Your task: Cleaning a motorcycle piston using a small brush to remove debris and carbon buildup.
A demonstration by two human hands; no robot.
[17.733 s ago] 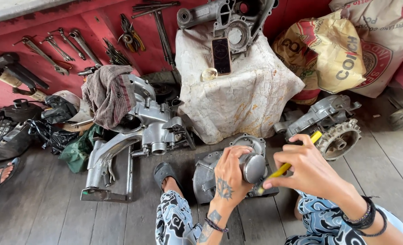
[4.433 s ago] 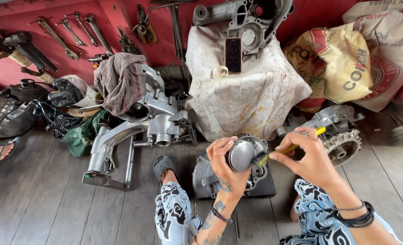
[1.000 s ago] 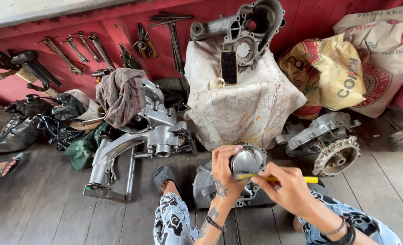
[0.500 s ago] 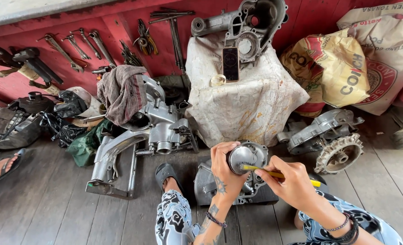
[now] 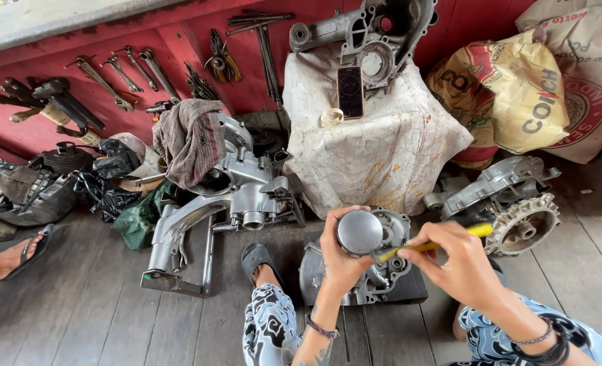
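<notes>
My left hand (image 5: 340,259) grips a round grey metal cover (image 5: 359,232) and holds it up above a silver engine casing (image 5: 355,279) that rests on a dark block on the wooden floor. My right hand (image 5: 458,263) holds a yellow-handled tool (image 5: 431,247) whose tip touches the lower right edge of the round cover. Both hands are over my lap, between my patterned trouser legs.
A larger engine block with a swing arm (image 5: 227,196) lies to the left under a rag (image 5: 189,139). A cloth-draped stand (image 5: 382,152) carries another casing and a phone (image 5: 350,91). A geared engine part (image 5: 518,203) sits right. Wrenches (image 5: 121,71) lean on the red wall. Sacks (image 5: 552,81) stand behind.
The tool tip has stayed against the round cover while my right hand shifted slightly; the cover remains held in my left hand. The view has drifted a little.
</notes>
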